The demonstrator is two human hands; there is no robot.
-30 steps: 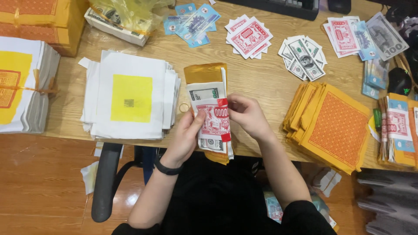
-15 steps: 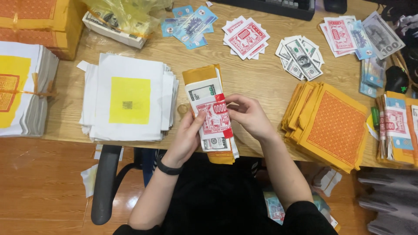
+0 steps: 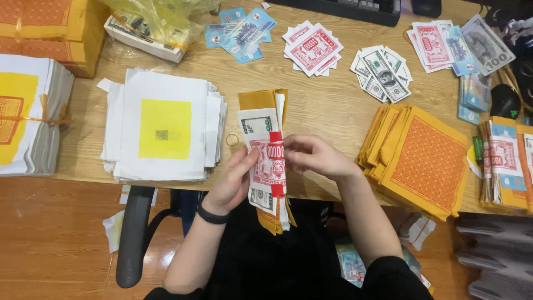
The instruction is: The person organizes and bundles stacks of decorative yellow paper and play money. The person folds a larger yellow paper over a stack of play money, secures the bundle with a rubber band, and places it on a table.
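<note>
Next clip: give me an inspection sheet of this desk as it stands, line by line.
Surface: wooden desk, largely covered with paper stacks.
Job's things: bundle of paper notes with a red band, lying on yellow sheets at the desk's near edge.
Clutter: white paper stack with a yellow square; orange patterned sheets; fanned note piles; rubber band; yellow plastic bag.
Hands: left hand and right hand both grip the bundle.
Cables: nothing seen.
Surroundings: keyboard, computer mouse, chair armrest, wooden floor.
</note>
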